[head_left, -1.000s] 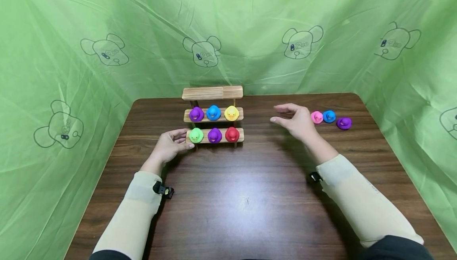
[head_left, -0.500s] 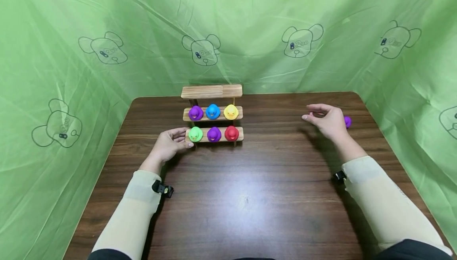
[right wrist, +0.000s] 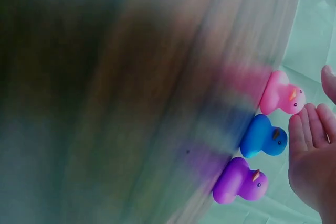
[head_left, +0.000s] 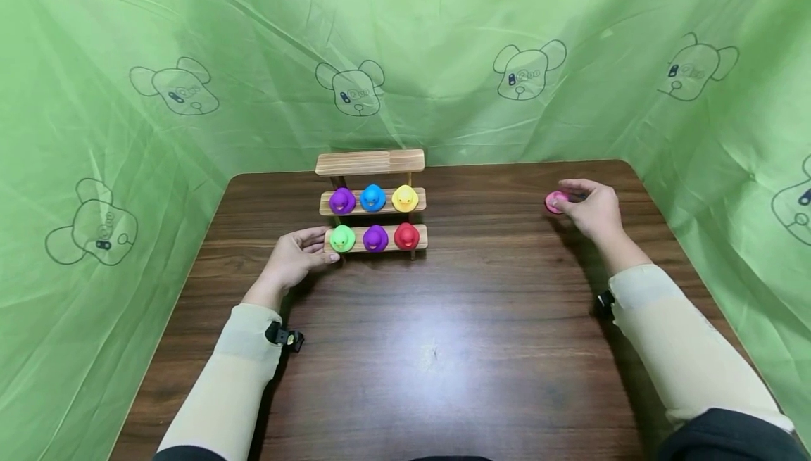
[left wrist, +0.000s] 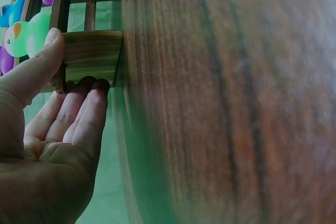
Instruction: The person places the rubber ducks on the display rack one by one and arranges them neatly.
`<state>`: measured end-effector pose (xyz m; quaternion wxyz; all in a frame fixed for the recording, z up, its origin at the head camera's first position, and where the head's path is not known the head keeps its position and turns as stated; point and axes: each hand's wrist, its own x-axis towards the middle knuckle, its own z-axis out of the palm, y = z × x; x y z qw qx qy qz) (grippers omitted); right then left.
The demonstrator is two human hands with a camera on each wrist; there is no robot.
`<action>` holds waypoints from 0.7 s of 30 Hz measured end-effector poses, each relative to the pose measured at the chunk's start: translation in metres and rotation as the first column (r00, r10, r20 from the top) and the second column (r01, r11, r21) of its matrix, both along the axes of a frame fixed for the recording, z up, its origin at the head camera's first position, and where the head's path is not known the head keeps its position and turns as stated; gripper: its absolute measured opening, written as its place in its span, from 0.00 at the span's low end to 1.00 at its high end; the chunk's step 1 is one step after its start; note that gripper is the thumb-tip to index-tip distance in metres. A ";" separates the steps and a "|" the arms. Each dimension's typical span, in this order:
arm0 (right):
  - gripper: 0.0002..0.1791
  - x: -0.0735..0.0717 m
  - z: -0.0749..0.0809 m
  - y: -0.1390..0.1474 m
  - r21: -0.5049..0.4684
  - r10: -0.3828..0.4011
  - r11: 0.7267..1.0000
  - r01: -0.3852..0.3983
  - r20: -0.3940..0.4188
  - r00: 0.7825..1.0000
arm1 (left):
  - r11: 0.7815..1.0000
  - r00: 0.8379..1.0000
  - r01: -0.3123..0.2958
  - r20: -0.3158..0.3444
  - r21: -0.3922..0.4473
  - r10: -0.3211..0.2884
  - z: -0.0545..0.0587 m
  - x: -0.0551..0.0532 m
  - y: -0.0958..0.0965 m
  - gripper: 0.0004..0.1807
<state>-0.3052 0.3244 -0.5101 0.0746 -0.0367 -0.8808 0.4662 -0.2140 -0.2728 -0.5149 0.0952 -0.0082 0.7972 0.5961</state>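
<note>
Right hand (head_left: pixel 592 209) sits over the loose ducks at the table's far right. From the head view only the pink duck (head_left: pixel 556 201) shows, just left of the fingers; the other two are hidden behind the hand. The right wrist view shows all three in a row on the table: pink duck (right wrist: pixel 282 94), blue duck (right wrist: pixel 264 136), purple duck (right wrist: pixel 240 180). The hand (right wrist: pixel 314 158) is open there, fingers straight, close to the ducks with a thin gap, not gripping. That view is heavily blurred on its left half.

Left hand (head_left: pixel 293 259) is open, thumb and fingertips resting on the left end of the wooden rack's (head_left: pixel 370 162) bottom shelf. The left wrist view confirms thumb (left wrist: pixel 37 66) on the shelf end; ducks there are cut off at the frame corner.

Rack contents:
- middle shelf: purple (head_left: pixel 342 200), blue (head_left: pixel 373 198), yellow (head_left: pixel 405 198)
- bottom shelf: green (head_left: pixel 343 238), purple (head_left: pixel 375 238), red (head_left: pixel 407 236)
- top shelf bare

Rack stands near the table's (head_left: pixel 443 348) far edge, left of centre. Loose ducks lie near the far right corner, well apart from the rack, bare wood between. Green curtain (head_left: pixel 127 130) closes in on three sides.
</note>
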 end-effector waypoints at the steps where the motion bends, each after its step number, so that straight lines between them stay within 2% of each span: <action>1: 0.28 -0.001 0.000 0.000 0.003 0.006 1.000 -0.006 0.016 1.000 | 1.000 1.000 0.000 0.001 0.000 0.000 0.000 0.000 0.000 0.40; 5: 0.30 -0.003 -0.002 0.002 0.033 0.010 0.999 -0.013 0.097 0.995 | 1.000 1.000 0.000 0.004 0.009 0.000 0.001 0.000 0.000 0.40; 8: 0.29 -0.004 -0.002 0.001 0.068 0.009 0.998 -0.018 0.124 0.992 | 1.000 1.000 0.001 0.002 0.010 -0.001 0.001 0.000 0.000 0.40; 21: 0.20 0.000 -0.005 -0.003 0.144 0.029 0.989 -0.035 0.047 0.998 | 1.000 1.000 0.004 0.000 0.022 -0.004 -0.002 -0.001 -0.001 0.40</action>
